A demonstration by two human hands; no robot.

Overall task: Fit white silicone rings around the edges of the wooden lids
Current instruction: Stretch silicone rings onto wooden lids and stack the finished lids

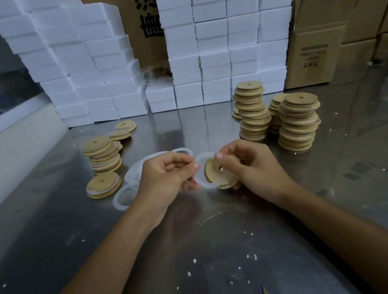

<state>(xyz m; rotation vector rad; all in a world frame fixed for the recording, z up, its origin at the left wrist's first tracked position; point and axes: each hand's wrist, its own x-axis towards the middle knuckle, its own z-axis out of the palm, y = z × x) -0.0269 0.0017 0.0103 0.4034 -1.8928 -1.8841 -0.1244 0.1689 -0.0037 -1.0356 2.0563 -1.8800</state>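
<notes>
1. right hand (pixel 250 166) grips one wooden lid (pixel 219 174) tilted up on edge, thumb on top rim, fingers closed behind and under it; centre hole faces the left hand.
2. left hand (pixel 167 175) is closed in a pinch on a white silicone ring (pixel 200 171), held just beside the lid's left edge, ring touching or nearly touching the rim, not seated yet.
3. judgement: step in hand is starting the ring onto the lid edge. to do it well, hook the ring over the near rim first, pin that spot with the right thumb, then stretch it round with the left fingers; keep the ring flat, no twist.
4. risk, as a guess: ring is thin and floppy, so it may roll or pop off the far side if let go early.
5. loose rings (pixel 132 178) lie on the metal table (pixel 202 245) just beyond and left of the left hand.
6. ringed lids stack (pixel 103 154) sits further left of the left hand, with one ringed lid (pixel 103 186) flat near it.
7. bare lid stacks (pixel 299 122) stand beyond and right of the right hand.
8. containers: white foam boxes (pixel 213 44) stacked far beyond both hands, all closed, contents not visible. cardboard cartons (pixel 319 54) to the far right, one flap open, inside cannot be seen.
</notes>
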